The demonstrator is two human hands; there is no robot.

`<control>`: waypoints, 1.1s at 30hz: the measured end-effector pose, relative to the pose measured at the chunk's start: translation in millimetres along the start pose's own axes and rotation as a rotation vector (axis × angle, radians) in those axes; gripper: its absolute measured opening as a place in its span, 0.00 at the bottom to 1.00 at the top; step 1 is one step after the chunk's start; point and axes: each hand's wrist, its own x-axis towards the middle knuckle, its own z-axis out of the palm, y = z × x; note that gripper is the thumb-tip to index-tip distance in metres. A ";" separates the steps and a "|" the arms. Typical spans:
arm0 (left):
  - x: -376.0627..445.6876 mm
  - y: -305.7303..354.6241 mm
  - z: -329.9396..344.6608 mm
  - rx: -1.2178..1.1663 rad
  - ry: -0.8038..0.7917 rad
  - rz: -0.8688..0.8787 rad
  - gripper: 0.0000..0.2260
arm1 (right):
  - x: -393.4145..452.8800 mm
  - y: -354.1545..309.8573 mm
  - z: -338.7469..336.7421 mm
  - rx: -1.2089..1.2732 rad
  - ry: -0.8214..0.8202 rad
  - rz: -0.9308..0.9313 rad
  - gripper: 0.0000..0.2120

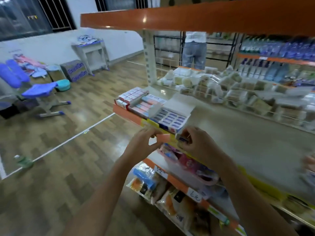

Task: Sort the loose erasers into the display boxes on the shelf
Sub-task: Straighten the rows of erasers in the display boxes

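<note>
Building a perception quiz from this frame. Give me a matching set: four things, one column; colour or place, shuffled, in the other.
1. left hand
2. right hand
3. open display box
4. chair

A. on the floor, far left
B. grips a blue-sleeved eraser
C. filled with blue-labelled erasers
D. holds a pink eraser

Pairs: 1-D, 2-B, 3-C, 4-A

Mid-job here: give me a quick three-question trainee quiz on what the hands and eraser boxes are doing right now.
1. True or false: the right hand holds a blue-sleeved eraser.
2. What does the left hand pinch? A) a pink eraser B) a bottle C) a price tag
3. Fill in: the open display box nearest the hands holds rows of ____-labelled erasers.

Key: 1 true. 2 A, the pink eraser. 3 blue.
</note>
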 end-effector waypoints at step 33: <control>205.3 -177.1 -30.6 -0.117 -0.150 0.272 0.13 | 186.3 3.3 77.6 -0.255 0.052 0.290 0.08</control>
